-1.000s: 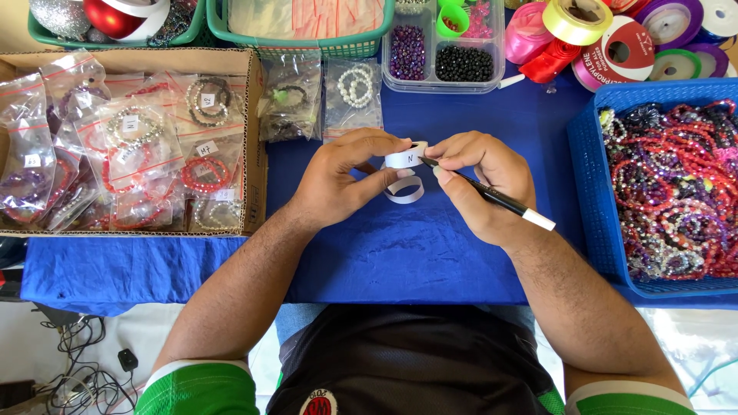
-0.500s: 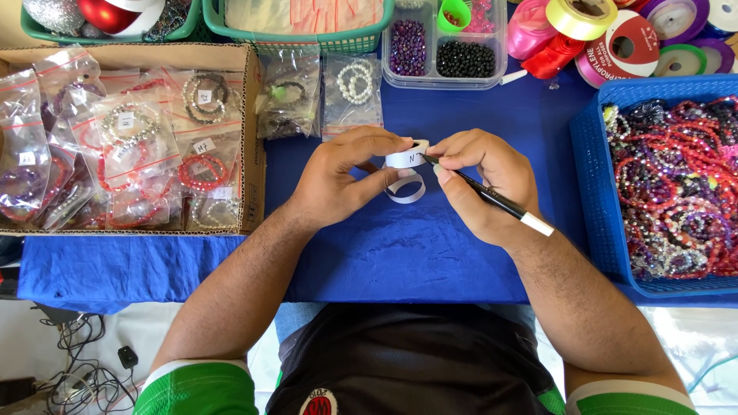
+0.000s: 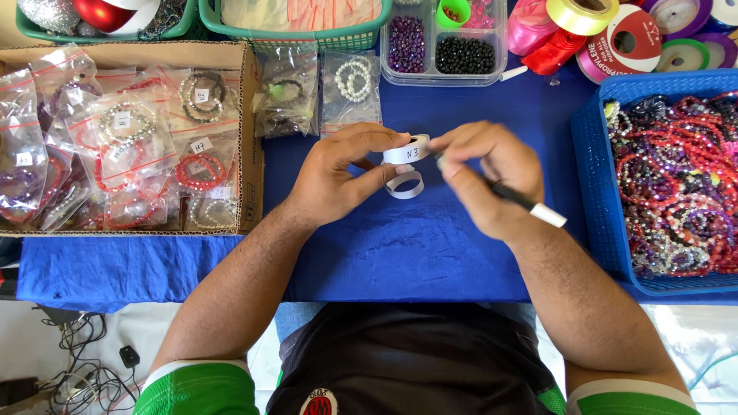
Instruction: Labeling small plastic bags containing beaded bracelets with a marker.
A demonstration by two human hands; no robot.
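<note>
Hands labelling over blue-clothed counter (image 3: 400, 253).
Left hand (image 3: 338, 180) is pinching a small white paper-tape roll (image 3: 407, 151) above the cloth; right hand (image 3: 492, 180) is gripping a black pen (image 3: 526, 204). Light, thin tape likely creases easily, so holding it by the rim seems safest.

The table (image 3: 430, 253) is covered in blue cloth. A white tape roll (image 3: 406, 151) and black, white-capped pen (image 3: 526, 204) are seen; the right basket (image 3: 596, 192) is blue.
</note>
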